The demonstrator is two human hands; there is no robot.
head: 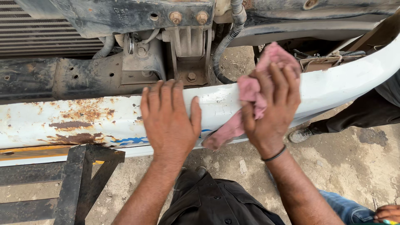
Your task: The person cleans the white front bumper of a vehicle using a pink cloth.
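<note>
Left of the left hand: dark metal stand (79, 183) on the dirt ground (354, 166), under the rusted stretch of the white bumper (83, 121); rust patches and flaking paint there, so likely rough and sharp-edged to the touch.

Left hand (168, 121): flat, fingers together and extended, palm pressed on the bumper face; holds nothing, seems to steady the panel.

Between the 2 hands: bare white paint, a bit of blue marking at the lower edge.

Right hand (273, 110): fingers spread, pressing a pink rag (250, 89) against the bumper; rag bunched above the fingers, 1 tail hanging below the palm.

Judgement on handling: rag soft, light, limp; best kept wadded under the palm so it does not slide off; bumper stiff, long, probably heavy, smooth where painted; safest hold is along the clean top edge, away from the rust.

Right of the right hand: another person's shoe (301, 134) and dark trouser leg (366, 112) behind the bumper.
</note>
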